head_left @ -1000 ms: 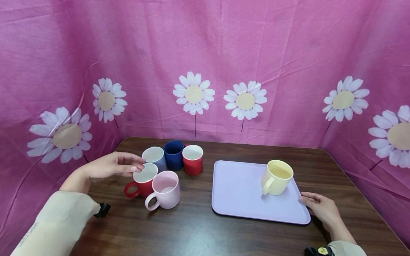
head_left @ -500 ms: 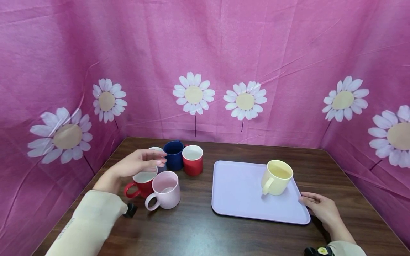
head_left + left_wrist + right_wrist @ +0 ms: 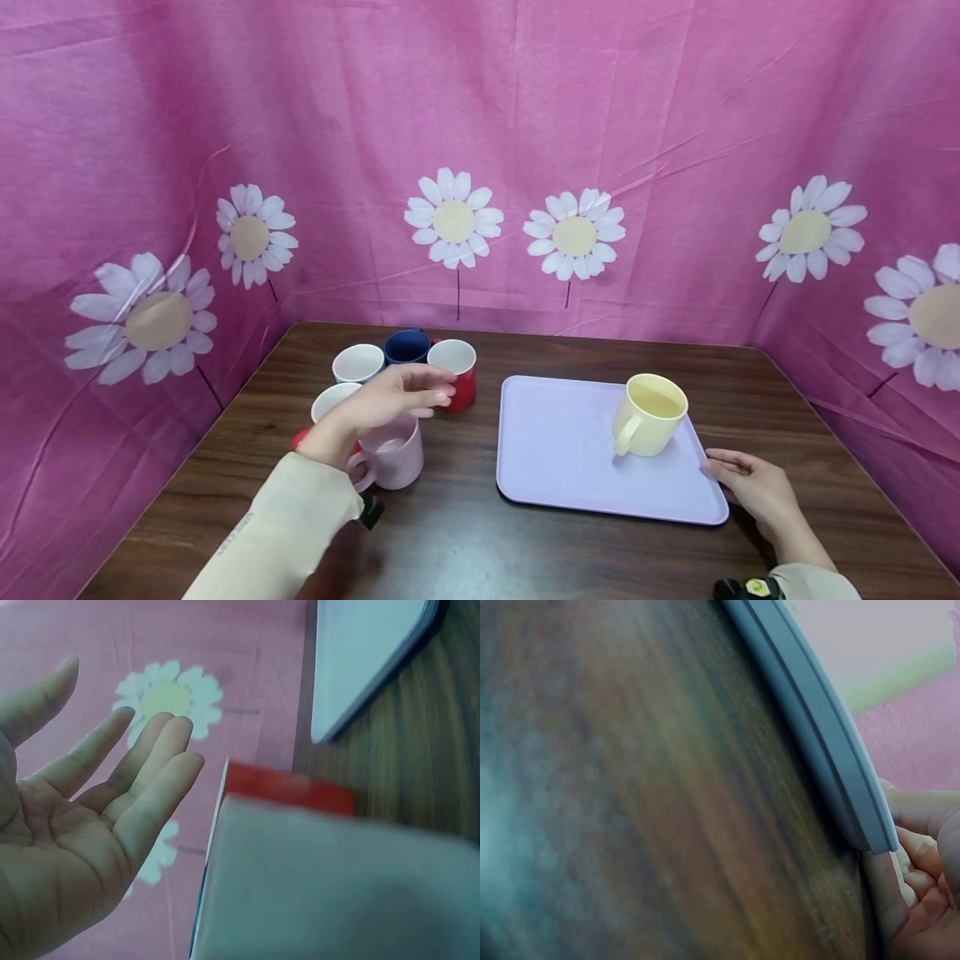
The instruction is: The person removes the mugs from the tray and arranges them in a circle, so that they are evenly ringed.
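My left hand (image 3: 401,398) hovers over the pink mug (image 3: 399,462) with its fingers loosely extended, fingertips just in front of the red mug (image 3: 461,390) at the back right of the group. Nothing lies in its palm in the left wrist view, where the pink mug (image 3: 337,885) looms close. Partly behind the wrist stands another red mug (image 3: 330,402). A light blue mug (image 3: 358,363) and a dark blue mug (image 3: 407,347) are beyond it. At the right edge of the lilac tray (image 3: 562,442), my right hand (image 3: 757,492) grips the rim between thumb and fingers.
A yellow mug (image 3: 648,417) stands upright on the tray's right part, handle towards me. Everything rests on a brown wooden table (image 3: 465,533). A pink cloth (image 3: 510,108) printed with daisies hangs behind and along both sides.
My left hand has moved right, from beside the left red mug, across the mugs to the right red one, holding nothing. The right hand, tray and mugs have stayed in place.
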`<state>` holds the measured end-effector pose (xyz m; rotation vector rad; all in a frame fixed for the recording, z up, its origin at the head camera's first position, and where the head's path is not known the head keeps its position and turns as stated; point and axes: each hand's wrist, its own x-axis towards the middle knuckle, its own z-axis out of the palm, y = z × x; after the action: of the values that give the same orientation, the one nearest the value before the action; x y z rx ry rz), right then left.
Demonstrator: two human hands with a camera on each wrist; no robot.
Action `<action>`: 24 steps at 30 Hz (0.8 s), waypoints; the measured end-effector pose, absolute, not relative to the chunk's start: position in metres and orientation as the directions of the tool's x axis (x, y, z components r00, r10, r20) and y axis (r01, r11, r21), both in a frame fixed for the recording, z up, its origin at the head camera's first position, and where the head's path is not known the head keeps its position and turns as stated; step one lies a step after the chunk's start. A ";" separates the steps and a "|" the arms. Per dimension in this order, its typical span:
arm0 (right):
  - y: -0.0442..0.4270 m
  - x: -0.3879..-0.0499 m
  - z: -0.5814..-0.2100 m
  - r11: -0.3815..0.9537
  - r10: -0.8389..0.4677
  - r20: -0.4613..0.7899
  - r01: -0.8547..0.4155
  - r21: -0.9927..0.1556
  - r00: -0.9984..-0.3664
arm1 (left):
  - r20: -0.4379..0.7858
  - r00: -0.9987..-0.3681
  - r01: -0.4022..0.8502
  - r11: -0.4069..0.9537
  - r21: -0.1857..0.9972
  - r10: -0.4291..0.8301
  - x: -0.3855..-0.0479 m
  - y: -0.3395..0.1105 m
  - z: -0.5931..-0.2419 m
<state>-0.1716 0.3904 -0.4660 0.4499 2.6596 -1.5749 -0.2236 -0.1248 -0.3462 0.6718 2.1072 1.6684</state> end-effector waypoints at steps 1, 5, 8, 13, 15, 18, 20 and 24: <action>0.390 -0.171 -0.466 0.450 0.236 -0.161 0.255 -0.856 -0.958 | 0.004 -0.817 0.132 0.179 0.975 0.577 -0.223 -0.120 -0.347; 0.390 -0.170 -0.466 0.453 0.234 -0.156 0.249 -0.856 -0.960 | 0.002 -0.808 0.100 0.135 0.986 0.589 -0.222 -0.100 -0.352; 0.390 -0.170 -0.466 0.451 0.234 -0.151 0.245 -0.858 -0.960 | 0.008 -0.796 0.108 0.128 0.986 0.606 -0.223 -0.085 -0.357; 0.390 -0.170 -0.466 0.445 0.235 -0.154 0.247 -0.861 -0.960 | 0.006 -0.776 0.114 0.131 0.985 0.631 -0.226 -0.060 -0.368; 0.391 -0.170 -0.466 0.445 0.234 -0.159 0.251 -0.860 -0.959 | -0.002 -0.768 0.104 0.128 0.986 0.640 -0.228 -0.051 -0.372; 0.390 -0.171 -0.466 0.448 0.233 -0.162 0.254 -0.857 -0.959 | -0.016 -0.754 0.098 0.136 0.986 0.657 -0.231 -0.037 -0.377; 0.390 -0.171 -0.466 0.452 0.231 -0.160 0.252 -0.856 -0.960 | -0.027 -0.748 0.093 0.145 0.985 0.663 -0.233 -0.029 -0.381; 0.389 -0.172 -0.465 0.455 0.237 -0.159 0.254 -0.854 -0.958 | -0.043 -0.747 0.089 0.164 0.982 0.664 -0.240 -0.013 -0.390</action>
<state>-0.1717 0.3892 -0.4655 0.4494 2.6651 -1.5679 -0.2400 -0.0129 -0.3898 0.7109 1.9765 1.6176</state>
